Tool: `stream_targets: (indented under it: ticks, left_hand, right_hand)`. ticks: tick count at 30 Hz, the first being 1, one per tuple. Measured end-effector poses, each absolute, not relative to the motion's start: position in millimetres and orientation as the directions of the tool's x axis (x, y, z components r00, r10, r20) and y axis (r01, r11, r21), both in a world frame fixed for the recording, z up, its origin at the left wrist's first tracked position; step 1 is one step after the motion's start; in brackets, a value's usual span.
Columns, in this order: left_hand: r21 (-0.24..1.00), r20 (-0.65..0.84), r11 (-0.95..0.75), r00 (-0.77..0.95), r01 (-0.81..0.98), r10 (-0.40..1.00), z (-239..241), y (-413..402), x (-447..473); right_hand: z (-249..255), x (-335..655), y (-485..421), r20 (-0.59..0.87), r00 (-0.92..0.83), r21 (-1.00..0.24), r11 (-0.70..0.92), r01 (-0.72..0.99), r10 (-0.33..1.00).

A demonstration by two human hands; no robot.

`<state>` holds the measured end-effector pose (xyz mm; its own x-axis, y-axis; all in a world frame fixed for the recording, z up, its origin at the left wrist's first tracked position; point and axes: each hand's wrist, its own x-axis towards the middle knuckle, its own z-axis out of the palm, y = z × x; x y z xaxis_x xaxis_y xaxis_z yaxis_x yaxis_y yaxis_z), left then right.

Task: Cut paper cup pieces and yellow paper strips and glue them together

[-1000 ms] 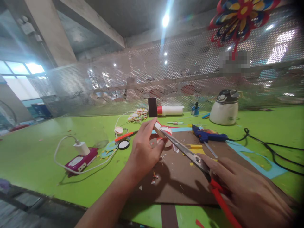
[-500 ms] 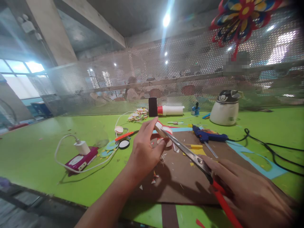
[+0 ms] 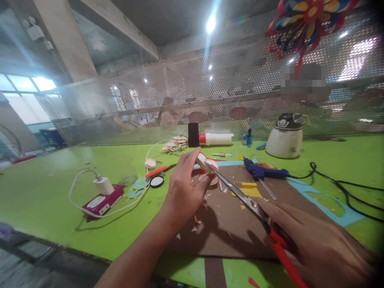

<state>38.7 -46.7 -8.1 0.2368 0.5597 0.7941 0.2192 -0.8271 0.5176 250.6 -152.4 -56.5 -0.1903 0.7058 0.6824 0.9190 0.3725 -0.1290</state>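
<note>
My left hand (image 3: 184, 184) is closed, pinching a small white piece with a red edge (image 3: 201, 159) above the brown board. Red-handled scissors (image 3: 237, 191) are in my right hand (image 3: 312, 236), its fingers wrapped round the handles. The blades slant up and leftward, their tips meeting the white piece by my left fingers. Whether the blades are parted is hard to see. Round white-and-red pieces (image 3: 213, 163) show just beyond my left hand, partly hidden by the fingers and blades. Small paper scraps lie on the brown board (image 3: 228, 236) below.
On the green table (image 3: 45, 172) are a purple power strip (image 3: 103, 202) with a white plug and cable, and an orange cutter knife (image 3: 157, 171). A blue glue gun (image 3: 264, 172) trails a black cord at right. Behind stand a white kettle-shaped bottle (image 3: 284, 140) and a blue ink bottle (image 3: 247, 139).
</note>
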Motion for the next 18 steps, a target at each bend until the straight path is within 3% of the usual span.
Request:
stream_targets:
  ticks: [9,18]
  left_hand:
    - [0.529,0.789,-0.82,0.228,0.22,0.57,-11.0,-45.0,39.7]
    - [0.502,0.805,-0.827,0.215,0.252,0.553,-10.6,-45.4,39.6]
  right_hand:
    - [-55.1,245.5,-152.7,0.732,-0.135,-0.167,0.369,0.914,0.667]
    - [-60.2,255.3,-158.3,0.555,-0.216,-0.111,0.329,0.938,0.803]
